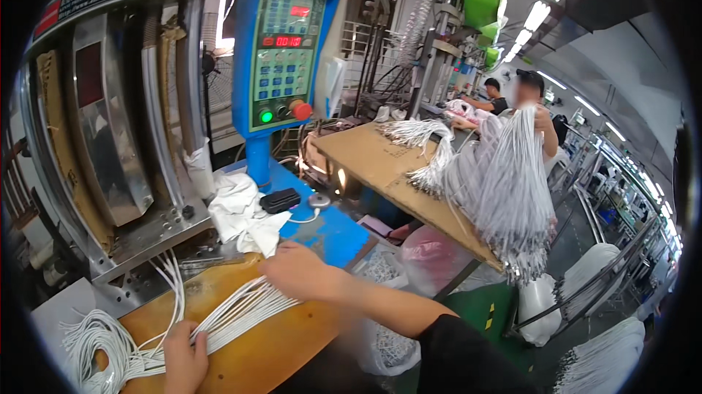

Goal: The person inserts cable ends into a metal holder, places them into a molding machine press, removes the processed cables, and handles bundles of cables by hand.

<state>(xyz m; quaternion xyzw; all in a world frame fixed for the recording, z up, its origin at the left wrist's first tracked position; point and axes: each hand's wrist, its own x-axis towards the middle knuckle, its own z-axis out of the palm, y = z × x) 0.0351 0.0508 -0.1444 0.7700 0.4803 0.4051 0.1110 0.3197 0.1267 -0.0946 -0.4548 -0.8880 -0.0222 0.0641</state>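
Note:
A bundle of thin white cables (pixel 235 308) stretches across the yellow-brown work board (pixel 281 332) between my two hands. My left hand (pixel 184 359) is closed on the bundle at the board's near left, its thumb and fingertip against the strands. Farther right, my right hand (pixel 296 271) is closed around the other end of the cables, and its fingers hide the tips. Left of my left hand lies a coiled heap of the same cables (pixel 95 343). A few strands (pixel 175 284) run up from the board to the press (pixel 110 145).
A blue control box (pixel 281 58) with a lit green button stands behind the board. A white cloth (pixel 245 211) and a black object (pixel 280 200) lie near its post. To the right, a co-worker (pixel 530 94) holds a big cable bundle (pixel 512 189) beside a brown table (pixel 358 149).

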